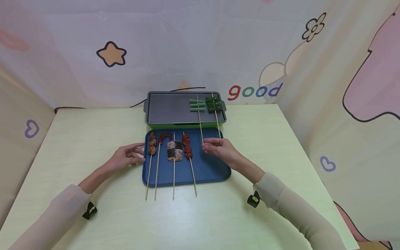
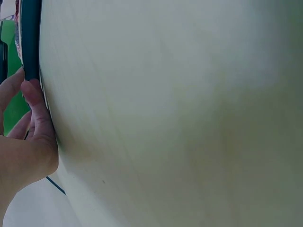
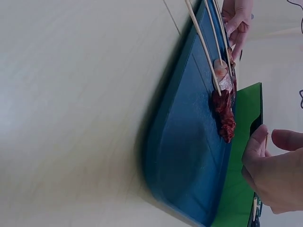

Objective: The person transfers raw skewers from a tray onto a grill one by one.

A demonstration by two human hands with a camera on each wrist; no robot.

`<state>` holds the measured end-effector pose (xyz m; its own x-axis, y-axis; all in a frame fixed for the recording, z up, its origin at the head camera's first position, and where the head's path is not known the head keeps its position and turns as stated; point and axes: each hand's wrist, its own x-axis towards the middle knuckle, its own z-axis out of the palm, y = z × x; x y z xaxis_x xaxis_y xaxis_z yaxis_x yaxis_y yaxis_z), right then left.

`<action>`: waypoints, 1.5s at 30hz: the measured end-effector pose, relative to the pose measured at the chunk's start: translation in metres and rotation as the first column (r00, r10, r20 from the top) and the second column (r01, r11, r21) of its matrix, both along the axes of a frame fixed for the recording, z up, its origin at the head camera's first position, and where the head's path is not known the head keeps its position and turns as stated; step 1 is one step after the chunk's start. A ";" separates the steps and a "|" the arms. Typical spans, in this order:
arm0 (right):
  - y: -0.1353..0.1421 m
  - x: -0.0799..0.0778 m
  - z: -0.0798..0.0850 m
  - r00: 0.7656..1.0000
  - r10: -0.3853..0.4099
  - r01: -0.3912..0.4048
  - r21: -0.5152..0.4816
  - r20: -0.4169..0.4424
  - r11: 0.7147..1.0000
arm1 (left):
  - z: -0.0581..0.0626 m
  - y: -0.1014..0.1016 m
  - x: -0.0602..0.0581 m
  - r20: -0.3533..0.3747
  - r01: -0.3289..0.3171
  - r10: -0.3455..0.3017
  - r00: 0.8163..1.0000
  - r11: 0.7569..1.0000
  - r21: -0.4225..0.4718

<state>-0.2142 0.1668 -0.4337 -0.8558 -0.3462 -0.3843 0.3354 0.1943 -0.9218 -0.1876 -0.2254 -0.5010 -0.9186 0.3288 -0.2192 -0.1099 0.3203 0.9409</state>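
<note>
My right hand (image 1: pixel 221 150) pinches the lower end of a skewer of green stalks (image 1: pixel 197 105), whose top lies over the grey grill plate (image 1: pixel 175 109). Beside it on the plate is a skewer of dark green leaves (image 1: pixel 214 105). My left hand (image 1: pixel 126 155) touches the left rim of the blue tray (image 1: pixel 212 170) with relaxed fingers; the left wrist view shows its thumb (image 2: pixel 35 97) against the rim. Across the tray lie a skewer of brown chunks (image 1: pixel 152 144), a curled reddish one (image 1: pixel 164 137), a fish-like one (image 1: pixel 174 151) and a red meat one (image 1: pixel 187 146).
The green-sided grill (image 1: pixel 187 125) stands right behind the tray, near the table's back edge. Several skewer sticks overhang the tray's front rim. A black cord (image 1: pixel 137 103) runs behind the grill. Printed curtains (image 1: pixel 187 45) enclose the pale table (image 1: pixel 140 222).
</note>
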 end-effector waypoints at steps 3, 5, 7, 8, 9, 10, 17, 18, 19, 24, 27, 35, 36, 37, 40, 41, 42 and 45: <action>0.005 0.006 -0.001 1.000 0.026 -0.026 0.010 -0.006 1.000 | -0.001 0.000 0.000 -0.001 0.002 -0.002 1.000 1.000 -0.001; 0.007 0.011 -0.002 0.999 0.042 -0.042 0.011 -0.001 0.999 | -0.001 0.000 0.000 -0.004 0.004 -0.004 1.000 1.000 -0.005; 0.010 0.017 -0.003 0.998 0.061 -0.061 0.007 0.008 0.998 | -0.001 0.000 0.000 -0.005 0.003 -0.003 1.000 1.000 -0.007; 0.012 0.020 -0.004 0.997 0.070 -0.070 0.003 0.016 0.998 | -0.001 0.000 0.001 -0.006 0.002 -0.002 1.000 1.000 -0.008; 0.013 0.023 -0.005 0.996 0.080 -0.080 0.000 0.025 0.997 | 0.000 0.000 0.001 -0.007 0.001 -0.001 1.000 1.000 -0.010; 0.014 0.026 -0.006 0.995 0.094 -0.094 -0.007 0.031 0.996 | 0.000 0.000 0.001 -0.007 0.001 -0.001 1.000 1.000 -0.011; 0.021 0.048 -0.017 0.980 0.190 -0.185 -0.068 0.059 0.980 | -0.001 0.000 0.000 -0.010 0.008 -0.008 1.000 1.000 -0.004; 0.021 0.051 -0.018 0.978 0.200 -0.195 -0.076 0.062 0.978 | -0.001 0.000 0.000 -0.009 0.008 -0.008 1.000 1.000 0.000; 0.022 0.053 -0.020 0.976 0.210 -0.204 -0.082 0.066 0.975 | -0.001 0.000 0.000 -0.008 0.010 -0.010 1.000 1.000 0.001; 0.023 0.065 -0.029 0.967 0.233 -0.223 -0.101 0.099 0.970 | 0.000 -0.001 0.001 -0.005 0.014 -0.014 1.000 1.000 0.006; 0.023 0.071 -0.034 0.959 0.255 -0.245 -0.096 0.121 0.965 | 0.000 0.000 0.001 -0.002 0.015 -0.015 1.000 1.000 0.006; 0.018 0.079 -0.038 0.934 0.328 -0.317 -0.096 0.139 0.943 | 0.000 0.000 0.002 -0.003 0.008 -0.008 1.000 1.000 -0.005; 0.017 0.080 -0.038 0.931 0.335 -0.323 -0.098 0.144 0.941 | 0.000 0.000 0.003 -0.003 0.008 -0.008 1.000 1.000 -0.006; 0.016 0.081 -0.039 0.929 0.341 -0.329 -0.100 0.147 0.939 | 0.000 0.000 0.003 -0.003 0.008 -0.008 1.000 1.000 -0.008; 0.013 0.082 -0.039 0.922 0.352 -0.339 -0.106 0.159 0.935 | 0.000 0.000 0.002 -0.001 0.008 -0.008 1.000 1.000 -0.010; 0.012 0.083 -0.040 0.921 0.353 -0.339 -0.106 0.163 0.935 | 0.000 0.000 0.002 -0.002 0.009 -0.009 1.000 1.000 -0.010; 0.011 0.083 -0.040 0.921 0.352 -0.338 -0.107 0.167 0.935 | 0.000 0.000 0.002 -0.003 0.009 -0.009 1.000 1.000 -0.010; 0.008 0.085 -0.040 0.918 0.353 -0.337 -0.112 0.181 0.935 | -0.001 0.000 0.001 -0.009 0.011 -0.011 1.000 1.000 -0.013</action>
